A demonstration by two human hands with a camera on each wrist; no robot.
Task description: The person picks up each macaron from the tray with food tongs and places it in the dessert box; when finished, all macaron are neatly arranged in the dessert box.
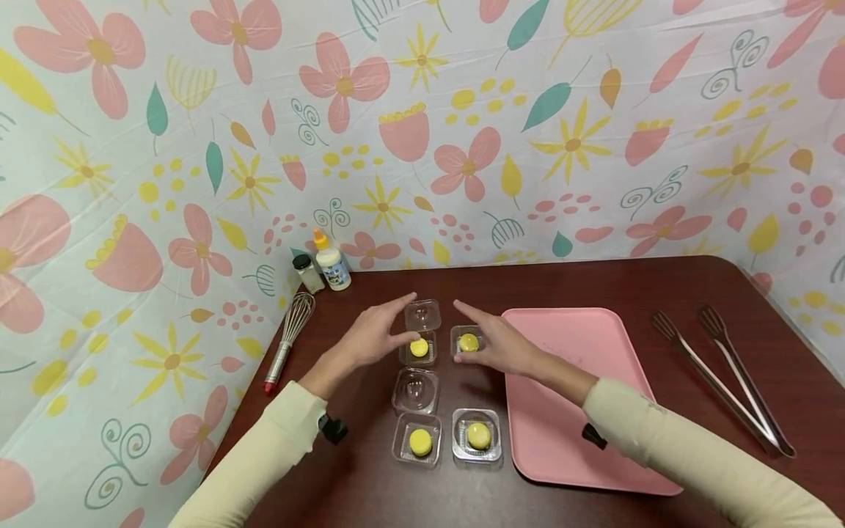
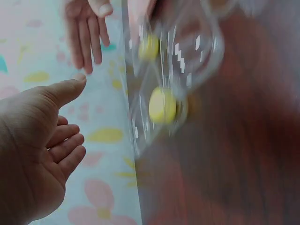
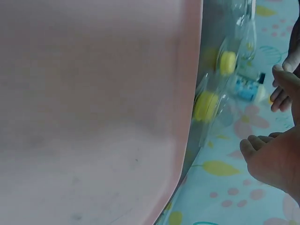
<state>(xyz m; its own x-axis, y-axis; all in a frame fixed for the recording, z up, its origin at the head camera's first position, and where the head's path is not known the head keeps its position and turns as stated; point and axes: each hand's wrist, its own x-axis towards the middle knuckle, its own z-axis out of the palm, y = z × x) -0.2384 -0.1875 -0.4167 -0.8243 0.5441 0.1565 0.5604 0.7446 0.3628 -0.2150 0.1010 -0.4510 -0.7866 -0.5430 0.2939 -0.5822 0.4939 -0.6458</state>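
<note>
Hovering near clear containers (image 1: pixel 430 358) of yellow rounds (image 1: pixel 419 347), the left hand (image 1: pixel 375 337) and right hand (image 1: pixel 499 343) face inward, fingers loosely extended.

The left hand (image 1: pixel 370 334) and right hand (image 1: pixel 503 346) are bare, the sleeves (image 1: pixel 267 440) cream and creased, a small black device (image 1: pixel 334 430) by each.
</note>
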